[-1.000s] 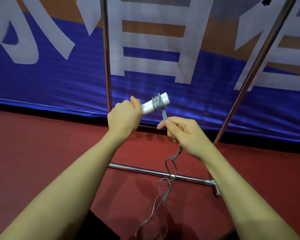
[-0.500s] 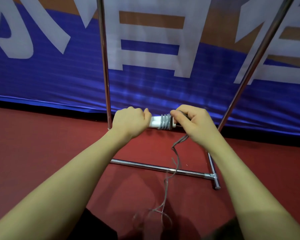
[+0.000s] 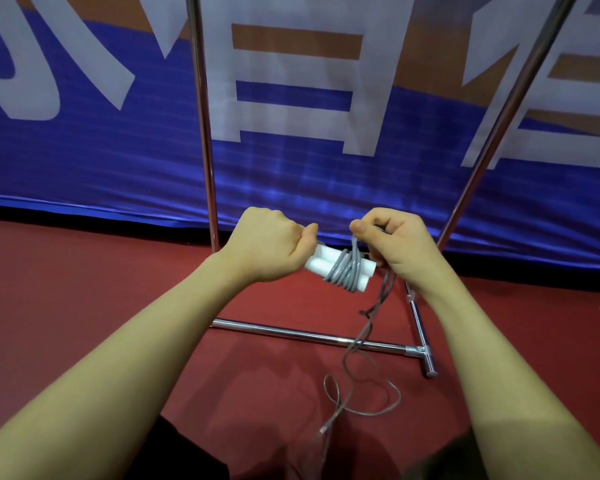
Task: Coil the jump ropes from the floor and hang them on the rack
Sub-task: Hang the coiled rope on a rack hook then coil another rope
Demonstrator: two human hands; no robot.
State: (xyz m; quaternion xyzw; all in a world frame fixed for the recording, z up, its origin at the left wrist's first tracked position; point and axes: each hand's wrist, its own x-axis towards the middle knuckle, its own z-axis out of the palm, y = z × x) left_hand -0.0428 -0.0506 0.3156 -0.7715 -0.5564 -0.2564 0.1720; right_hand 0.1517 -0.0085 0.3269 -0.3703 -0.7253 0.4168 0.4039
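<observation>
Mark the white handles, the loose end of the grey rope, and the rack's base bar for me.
white handles (image 3: 321, 259), head view, on the bare white part beside the left hand.
loose grey rope (image 3: 349, 355), head view, on the hanging strand above the floor.
rack base bar (image 3: 291, 332), head view, mid-length of the horizontal tube.

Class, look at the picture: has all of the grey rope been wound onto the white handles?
No: several turns wrap the handles, but a long tail of rope hangs from the right hand to the floor.

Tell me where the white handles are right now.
Head view, centre: the white handles sit between the left hand and right hand, wrapped in grey rope.
</observation>
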